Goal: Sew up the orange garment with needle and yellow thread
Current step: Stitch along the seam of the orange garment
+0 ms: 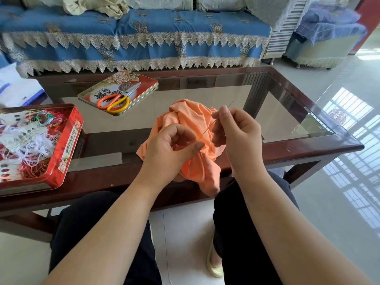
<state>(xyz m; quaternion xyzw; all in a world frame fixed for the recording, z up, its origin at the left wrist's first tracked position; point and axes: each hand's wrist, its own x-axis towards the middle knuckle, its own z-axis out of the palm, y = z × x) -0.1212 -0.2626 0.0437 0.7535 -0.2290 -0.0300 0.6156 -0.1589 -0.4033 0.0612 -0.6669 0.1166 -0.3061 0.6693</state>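
Beneath both hands, the orange garment (191, 128) lies bunched at the table's (308, 150) near edge. Left hand (170, 149) pinches the fabric; right hand (236, 132) pinches the needle (221, 115), yellow thread (203, 134) running between them.

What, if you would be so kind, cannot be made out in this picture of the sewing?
- Needle, head view: too thin to find its eye.
- Yellow thread: its ends vanish behind the left hand and right hand.
- Orange garment: bunched, the hands hide the seam.

Crumpled orange garment (191, 120) on table edge
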